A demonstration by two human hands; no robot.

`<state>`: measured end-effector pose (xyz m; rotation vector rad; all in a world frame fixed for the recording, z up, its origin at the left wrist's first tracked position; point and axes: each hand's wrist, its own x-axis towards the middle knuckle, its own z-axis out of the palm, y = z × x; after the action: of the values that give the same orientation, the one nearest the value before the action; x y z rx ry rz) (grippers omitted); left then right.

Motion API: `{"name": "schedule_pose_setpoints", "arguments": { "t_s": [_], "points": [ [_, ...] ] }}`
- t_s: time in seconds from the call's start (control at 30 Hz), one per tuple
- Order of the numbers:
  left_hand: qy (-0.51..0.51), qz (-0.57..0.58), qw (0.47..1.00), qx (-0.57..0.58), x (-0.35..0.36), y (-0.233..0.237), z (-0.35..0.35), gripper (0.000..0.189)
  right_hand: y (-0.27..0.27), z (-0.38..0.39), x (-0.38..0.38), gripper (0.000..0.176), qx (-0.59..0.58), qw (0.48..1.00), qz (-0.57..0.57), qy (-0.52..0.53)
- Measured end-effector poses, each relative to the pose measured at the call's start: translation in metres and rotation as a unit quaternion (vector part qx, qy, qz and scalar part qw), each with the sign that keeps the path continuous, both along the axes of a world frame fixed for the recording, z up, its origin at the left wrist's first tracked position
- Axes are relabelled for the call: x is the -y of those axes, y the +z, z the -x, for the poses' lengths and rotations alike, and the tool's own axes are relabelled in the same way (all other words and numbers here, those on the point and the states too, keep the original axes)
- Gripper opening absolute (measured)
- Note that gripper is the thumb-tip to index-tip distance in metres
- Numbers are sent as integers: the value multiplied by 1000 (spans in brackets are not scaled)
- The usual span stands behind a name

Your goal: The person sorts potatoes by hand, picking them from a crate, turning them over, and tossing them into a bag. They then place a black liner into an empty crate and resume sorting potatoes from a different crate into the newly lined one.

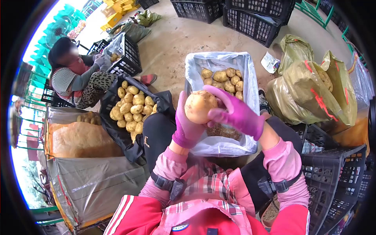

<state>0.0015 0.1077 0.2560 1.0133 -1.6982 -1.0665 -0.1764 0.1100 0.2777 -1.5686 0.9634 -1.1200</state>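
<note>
A large pale potato (199, 107) is held up between my two gloved hands, above the near part of a crate lined with clear plastic (250, 84). My left hand (187, 127), in a pink-purple glove, cups it from the left and below. On the other side my right hand (241, 113) curls around it, with fingers at its top and thumb near its lower right. Several potatoes (225, 80) lie in the far part of the lined crate. To my left stands a black-lined container (162, 102) full of potatoes (133, 107).
A co-worker (74, 78) sits at the left with gloved hands at a black crate (131, 58). Green-yellow sacks (301, 92) stand at right, above black crates (329, 180). Stacked black crates (254, 29) are at the back. A covered stack (94, 184) stands at my left.
</note>
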Motion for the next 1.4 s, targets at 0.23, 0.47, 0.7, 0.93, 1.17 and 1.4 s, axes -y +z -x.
{"name": "schedule_pose_setpoints", "arguments": {
  "t_s": [0.23,0.47,0.7,0.93,1.17,1.4],
  "points": [
    [12,-267,925,-269,8,15,-1,59,2,1,-4,81,-164,981,92,-45],
    [109,-137,981,-85,2,16,21,41,-11,-6,-7,75,-199,959,171,-108],
    [109,44,990,80,15,2,7,40,-5,-5,-9,77,-203,960,175,-83],
    [107,-46,993,-15,17,-42,-17,40,-14,-10,-4,75,-162,957,220,-97],
    [49,-391,854,-339,3,-14,-8,48,-12,-23,-17,75,-76,980,67,-170],
    [-1,-453,873,-178,-22,-60,-33,40,134,69,-82,84,-262,759,388,-452]
  ]
}}
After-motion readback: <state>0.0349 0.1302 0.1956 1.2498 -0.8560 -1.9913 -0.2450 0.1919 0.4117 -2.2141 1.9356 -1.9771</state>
